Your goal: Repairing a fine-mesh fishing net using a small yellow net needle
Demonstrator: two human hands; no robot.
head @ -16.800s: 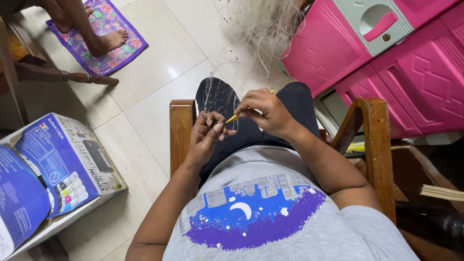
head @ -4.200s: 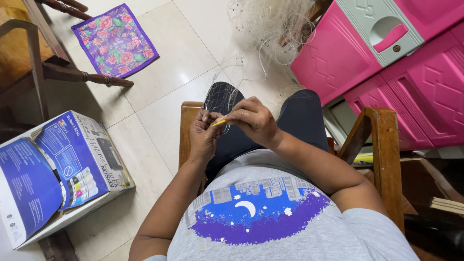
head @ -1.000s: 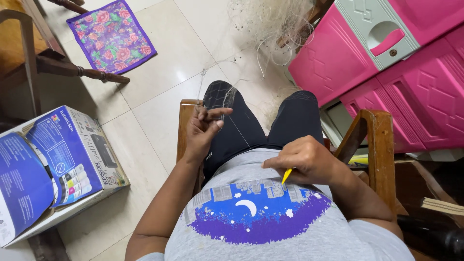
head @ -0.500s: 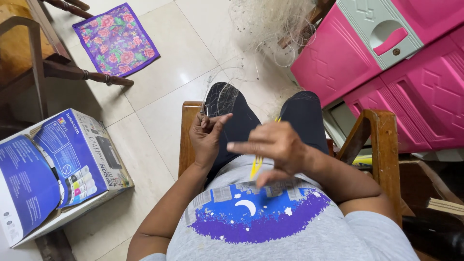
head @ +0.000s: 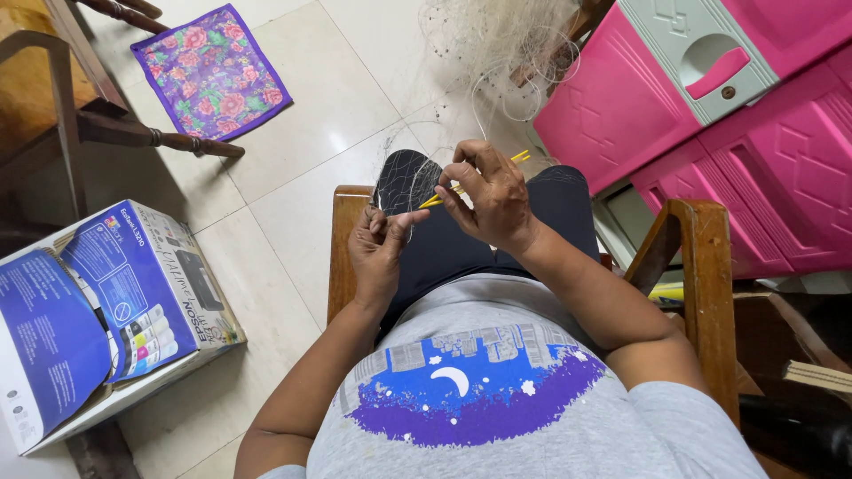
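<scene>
I sit in a wooden armchair with a fine pale fishing net draped over my left knee. My left hand pinches the net's mesh between thumb and fingers. Just to its right, my right hand is shut on a thin yellow netting needle, whose tip points at the mesh beside the left fingers; its other end sticks out past the knuckles. More of the net lies bunched on the floor ahead of my knees.
A blue and white cardboard box stands on the tiled floor at left. A floral purple mat lies beyond it beside a wooden chair. A pink plastic cabinet stands close on the right.
My right hand has come up from my lap with the yellow needle and now meets the left hand at the mesh over the knee. The left hand stayed at the net.
</scene>
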